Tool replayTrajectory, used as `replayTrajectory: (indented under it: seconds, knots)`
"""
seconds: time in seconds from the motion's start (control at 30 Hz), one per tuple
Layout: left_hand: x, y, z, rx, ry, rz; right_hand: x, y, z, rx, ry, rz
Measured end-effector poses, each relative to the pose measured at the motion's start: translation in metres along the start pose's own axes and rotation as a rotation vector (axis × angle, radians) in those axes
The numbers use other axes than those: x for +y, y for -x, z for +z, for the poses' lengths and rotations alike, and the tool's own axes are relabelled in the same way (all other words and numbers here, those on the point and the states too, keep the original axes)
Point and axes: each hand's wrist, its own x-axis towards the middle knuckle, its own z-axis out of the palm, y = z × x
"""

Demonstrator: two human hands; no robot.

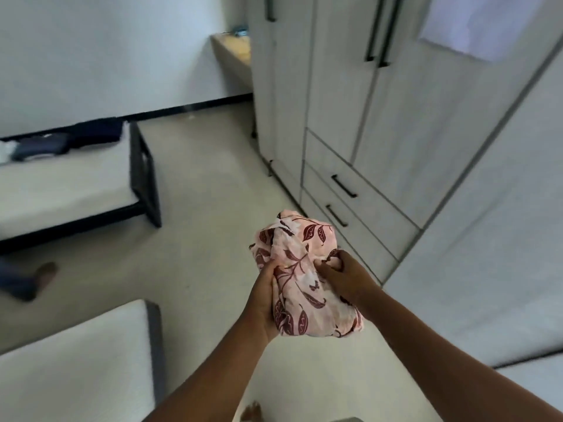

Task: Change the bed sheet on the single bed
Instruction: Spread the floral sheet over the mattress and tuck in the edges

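Observation:
A bundled pink bed sheet (300, 269) with a dark red leaf print is held up in front of me, over the floor. My left hand (264, 300) grips its left side from below, with the thumb on the cloth. My right hand (344, 277) grips the right side, fingers curled into the folds. A bare white mattress (70, 370) on a grey frame lies at the lower left. A second bare mattress (61, 184) on a black frame stands further back at the left.
A pale wardrobe (344, 95) with black handles and two drawers stands right ahead. Dark folded clothes (73, 141) lie on the far bed. Another person's foot (45, 274) shows at the left edge. My own foot (251, 412) is on the light floor below.

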Motion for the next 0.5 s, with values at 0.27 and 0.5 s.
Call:
replayTrajectory:
  seconds: [0.27, 0.5]
  knots:
    - [0.096, 0.057, -0.151, 0.244, 0.248, 0.184, -0.096, -0.042, 0.183, -0.184, 0.055, -0.153]
    - [0.134, 0.116, -0.234, 0.559, 0.388, 0.313, -0.146, -0.045, 0.300, -0.449, 0.149, -0.257]
